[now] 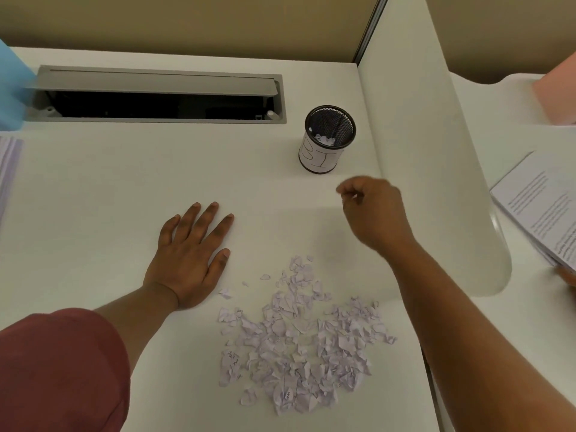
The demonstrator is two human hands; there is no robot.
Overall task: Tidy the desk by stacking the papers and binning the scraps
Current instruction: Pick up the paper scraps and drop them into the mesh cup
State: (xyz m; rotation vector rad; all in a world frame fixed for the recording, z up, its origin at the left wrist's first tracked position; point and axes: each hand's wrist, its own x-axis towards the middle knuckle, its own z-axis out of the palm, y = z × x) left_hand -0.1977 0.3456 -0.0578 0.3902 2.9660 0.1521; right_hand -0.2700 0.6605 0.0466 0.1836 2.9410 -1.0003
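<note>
A heap of torn white paper scraps (299, 335) lies on the white desk (124, 188) near its front edge. A black mesh cup (328, 138) with a paper label stands at the back right and holds a few scraps. My left hand (190, 257) rests flat on the desk, fingers straight, just left of the heap. My right hand (374, 213) hovers between the heap and the cup with fingers curled; a bit of white paper shows between thumb and fingers. A stack of papers (9, 169) shows at the left edge.
An open cable tray (159, 98) runs along the desk's back. A white divider panel (436, 169) rises on the right. Beyond it lie printed sheets (542, 210) on the neighbouring desk, with a pink thing (558, 92) behind. A blue object (12, 88) stands far left.
</note>
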